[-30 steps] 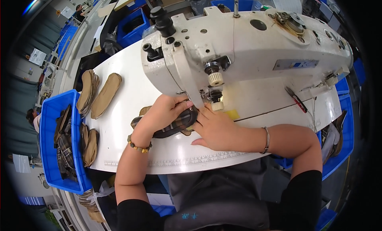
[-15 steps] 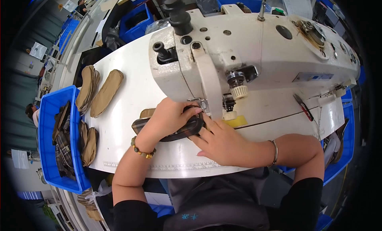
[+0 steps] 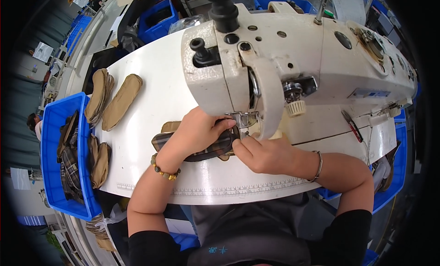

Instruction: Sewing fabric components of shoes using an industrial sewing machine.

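Observation:
A dark plaid fabric shoe upper [image 3: 208,149] lies on the white table under the sewing machine's head, with a tan sole piece [image 3: 170,127] showing along its far edge. My left hand [image 3: 197,132] is closed over the upper, thumb and fingers pinching its rim just left of the metal presser foot [image 3: 245,119]. At the right end of the upper, my right hand [image 3: 266,152] has its fingers curled together, knuckles against the upper. What its fingertips pinch, if anything, is hidden. The machine's white needle guard [image 3: 270,101] stands above that hand.
The white sewing machine [image 3: 316,51] spans the far side. Tan sole pieces [image 3: 121,101] lie in stacks at the left, beside a blue bin [image 3: 87,151] of plaid pieces. Red-handled snips [image 3: 353,128] rest at the right. A printed ruler [image 3: 220,192] runs along the near edge.
My right hand has gone from spread fingers on the upper to curled fingers by the presser foot. My left hand keeps its grip. The view has shifted slightly, so the machine appears farther right.

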`<state>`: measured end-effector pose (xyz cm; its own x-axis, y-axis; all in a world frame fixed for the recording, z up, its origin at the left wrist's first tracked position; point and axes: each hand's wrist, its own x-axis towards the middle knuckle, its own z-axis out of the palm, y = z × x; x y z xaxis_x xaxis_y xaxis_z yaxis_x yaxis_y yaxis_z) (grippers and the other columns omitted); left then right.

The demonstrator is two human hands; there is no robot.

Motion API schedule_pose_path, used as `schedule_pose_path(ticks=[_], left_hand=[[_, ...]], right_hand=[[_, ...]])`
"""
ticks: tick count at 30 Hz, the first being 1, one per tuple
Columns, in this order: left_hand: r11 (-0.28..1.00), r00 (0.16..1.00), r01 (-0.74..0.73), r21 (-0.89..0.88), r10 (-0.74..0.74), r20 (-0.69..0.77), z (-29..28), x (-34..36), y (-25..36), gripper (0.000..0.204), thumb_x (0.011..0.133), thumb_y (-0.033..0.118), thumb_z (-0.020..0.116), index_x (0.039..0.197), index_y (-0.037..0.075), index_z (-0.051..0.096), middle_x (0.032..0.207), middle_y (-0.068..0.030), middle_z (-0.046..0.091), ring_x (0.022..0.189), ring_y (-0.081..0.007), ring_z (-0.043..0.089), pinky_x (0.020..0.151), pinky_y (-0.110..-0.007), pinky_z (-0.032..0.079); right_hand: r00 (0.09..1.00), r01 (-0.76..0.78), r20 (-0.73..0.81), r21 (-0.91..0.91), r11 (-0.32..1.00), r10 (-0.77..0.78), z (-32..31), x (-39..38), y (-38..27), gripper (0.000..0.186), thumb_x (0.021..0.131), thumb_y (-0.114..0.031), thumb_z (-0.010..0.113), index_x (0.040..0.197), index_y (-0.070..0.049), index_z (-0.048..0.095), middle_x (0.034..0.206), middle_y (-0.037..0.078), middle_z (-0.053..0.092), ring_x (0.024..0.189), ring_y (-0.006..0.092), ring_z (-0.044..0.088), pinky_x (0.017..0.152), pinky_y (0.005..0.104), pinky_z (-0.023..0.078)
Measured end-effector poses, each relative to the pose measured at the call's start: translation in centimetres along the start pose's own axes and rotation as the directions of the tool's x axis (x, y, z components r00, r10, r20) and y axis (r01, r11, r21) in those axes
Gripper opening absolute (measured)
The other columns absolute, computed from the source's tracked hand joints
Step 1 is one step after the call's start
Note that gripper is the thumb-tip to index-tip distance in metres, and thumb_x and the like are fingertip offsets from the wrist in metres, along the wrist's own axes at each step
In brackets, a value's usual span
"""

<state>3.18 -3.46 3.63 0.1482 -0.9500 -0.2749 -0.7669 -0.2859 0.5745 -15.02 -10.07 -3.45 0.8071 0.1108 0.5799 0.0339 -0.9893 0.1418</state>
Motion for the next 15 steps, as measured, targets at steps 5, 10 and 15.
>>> schedule_pose_path(ticks=[5,10,15], left_hand=[[0.997,0.996,-0.074,0.018,0.075,-0.052,0.3,0.0,-0.7,0.015,0.086,0.017,0.069,0.095,0.006,0.073,0.085,-0.0139,0.070,0.081,-0.0339,0.066,0.072,-0.039,0.051],[0.988,0.984,-0.150,0.040,0.153,-0.096,1.2,0.0,-1.6,0.014,0.084,0.016,0.070,0.093,0.006,0.073,0.083,-0.0144,0.069,0.078,-0.0339,0.065,0.070,-0.041,0.051],[0.972,0.956,-0.221,0.079,0.232,-0.177,2.0,-0.4,-2.0,0.013,0.082,0.015,0.071,0.092,0.007,0.074,0.080,-0.0149,0.069,0.076,-0.0334,0.065,0.068,-0.041,0.052]], right_hand=[[0.998,0.006,-0.057,-0.064,0.998,-0.010,0.4,-0.1,-0.5,0.015,0.073,-0.016,0.067,0.076,-0.003,0.060,0.061,0.000,0.049,0.050,0.0084,0.051,0.038,0.0238,0.039],[1.000,0.020,-0.008,0.012,1.000,-0.020,0.2,-0.1,-0.8,0.016,0.072,-0.013,0.066,0.078,0.001,0.061,0.059,0.000,0.048,0.048,0.0090,0.051,0.041,0.0233,0.040],[0.998,0.006,0.065,0.005,1.000,-0.007,-0.3,0.0,-1.3,0.016,0.072,-0.013,0.065,0.075,0.001,0.060,0.057,0.000,0.047,0.047,0.0095,0.051,0.041,0.0242,0.039]])
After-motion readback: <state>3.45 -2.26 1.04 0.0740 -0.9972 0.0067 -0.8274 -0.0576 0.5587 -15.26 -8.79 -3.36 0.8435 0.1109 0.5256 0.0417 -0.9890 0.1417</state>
